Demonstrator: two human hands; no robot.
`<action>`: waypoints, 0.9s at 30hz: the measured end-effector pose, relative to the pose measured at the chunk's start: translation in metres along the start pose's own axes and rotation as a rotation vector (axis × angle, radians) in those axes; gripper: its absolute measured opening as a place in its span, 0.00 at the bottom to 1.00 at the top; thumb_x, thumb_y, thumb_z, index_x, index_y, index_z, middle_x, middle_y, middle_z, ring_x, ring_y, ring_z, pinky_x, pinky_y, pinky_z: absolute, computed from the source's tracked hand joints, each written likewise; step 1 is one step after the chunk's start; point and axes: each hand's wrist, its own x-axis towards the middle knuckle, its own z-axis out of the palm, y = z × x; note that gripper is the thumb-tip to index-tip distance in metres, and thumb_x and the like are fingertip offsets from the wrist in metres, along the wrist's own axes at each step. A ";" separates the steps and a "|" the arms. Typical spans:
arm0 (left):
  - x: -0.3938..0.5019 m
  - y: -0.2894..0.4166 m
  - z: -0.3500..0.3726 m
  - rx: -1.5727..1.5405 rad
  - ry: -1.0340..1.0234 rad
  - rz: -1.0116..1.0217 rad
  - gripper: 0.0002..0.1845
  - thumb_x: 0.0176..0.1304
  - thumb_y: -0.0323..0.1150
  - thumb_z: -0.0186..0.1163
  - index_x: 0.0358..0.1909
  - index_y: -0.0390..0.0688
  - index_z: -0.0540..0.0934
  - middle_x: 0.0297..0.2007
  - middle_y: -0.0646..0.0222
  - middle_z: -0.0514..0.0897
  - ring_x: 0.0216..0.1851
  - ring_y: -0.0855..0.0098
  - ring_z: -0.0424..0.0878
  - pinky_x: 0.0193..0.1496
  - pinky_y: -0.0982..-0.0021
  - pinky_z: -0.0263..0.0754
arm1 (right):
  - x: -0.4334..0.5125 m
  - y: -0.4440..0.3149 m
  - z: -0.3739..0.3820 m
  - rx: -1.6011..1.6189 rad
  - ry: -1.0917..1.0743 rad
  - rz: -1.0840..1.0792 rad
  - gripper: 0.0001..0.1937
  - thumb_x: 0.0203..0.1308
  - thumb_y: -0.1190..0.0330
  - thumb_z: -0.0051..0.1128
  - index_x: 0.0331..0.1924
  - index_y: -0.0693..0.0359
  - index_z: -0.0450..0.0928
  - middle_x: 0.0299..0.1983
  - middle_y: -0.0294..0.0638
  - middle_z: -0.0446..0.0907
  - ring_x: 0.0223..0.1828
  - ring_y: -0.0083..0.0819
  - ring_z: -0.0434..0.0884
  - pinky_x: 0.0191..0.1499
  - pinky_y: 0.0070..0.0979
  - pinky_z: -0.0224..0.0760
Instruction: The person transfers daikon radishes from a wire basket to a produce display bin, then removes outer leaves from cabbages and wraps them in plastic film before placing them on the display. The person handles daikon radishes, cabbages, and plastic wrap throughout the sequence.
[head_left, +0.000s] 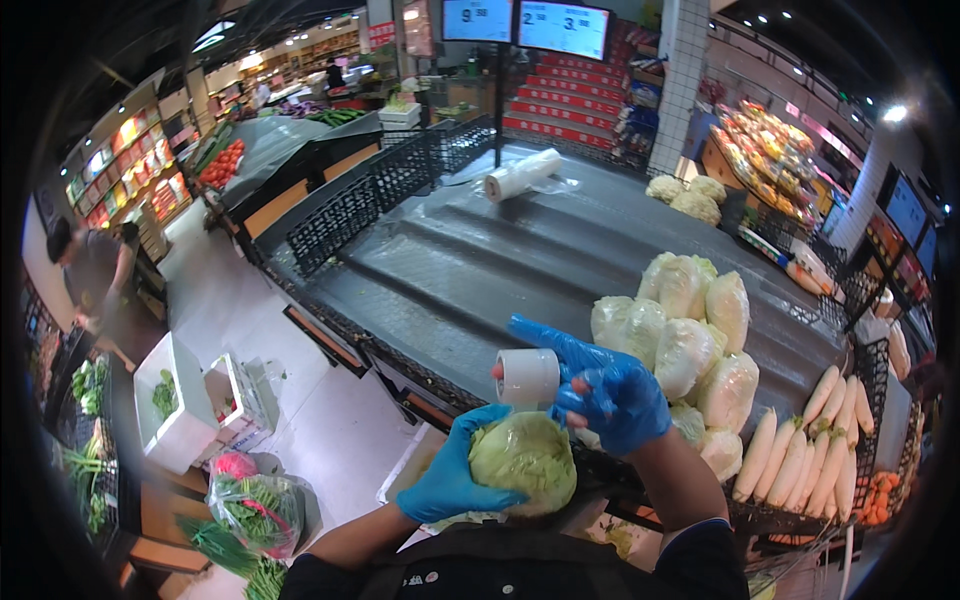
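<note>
My left hand (457, 472), in a blue glove, cups a round pale green head of cabbage or lettuce (523, 461) from its left side. The head looks glossy, as if wrapped in clear film. Just above and right of it is my right hand (619, 397), its blue glove torn so that some fingertips are bare. A white roll of tape or film (528, 376) sits on that hand, and one fingertip pokes out of its core at the left. The index finger points out over the stand; the lower fingers come close to the head's upper right side.
Before me slopes a dark ridged display stand (457, 262) bearing a plastic bag roll (523, 175). Wrapped napa cabbages (686, 356), white radishes (796, 457) and cauliflowers (686, 196) lie to the right. Foam boxes (161, 420) and bagged greens (259, 506) stand left; a person (105, 285) is beyond.
</note>
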 end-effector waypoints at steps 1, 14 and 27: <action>0.000 -0.006 -0.005 0.007 0.055 -0.007 0.58 0.40 0.34 0.85 0.71 0.43 0.57 0.65 0.62 0.66 0.67 0.66 0.67 0.71 0.61 0.67 | -0.003 -0.001 0.013 -0.035 -0.009 0.042 0.49 0.49 0.72 0.59 0.79 0.61 0.48 0.56 0.51 0.78 0.19 0.21 0.71 0.28 0.17 0.69; -0.009 0.015 -0.070 -0.284 0.490 0.297 0.54 0.41 0.25 0.80 0.70 0.46 0.59 0.63 0.63 0.69 0.65 0.64 0.70 0.68 0.59 0.72 | -0.033 0.148 -0.044 -0.331 0.073 0.459 0.40 0.66 0.75 0.56 0.79 0.57 0.49 0.41 0.33 0.77 0.33 0.17 0.74 0.38 0.13 0.68; -0.062 -0.002 -0.060 -0.228 0.547 -0.020 0.49 0.46 0.28 0.80 0.68 0.44 0.60 0.62 0.64 0.69 0.64 0.65 0.71 0.67 0.60 0.72 | 0.074 0.054 0.033 -0.020 -0.224 0.215 0.46 0.52 0.74 0.57 0.79 0.59 0.49 0.59 0.54 0.76 0.22 0.22 0.75 0.28 0.14 0.69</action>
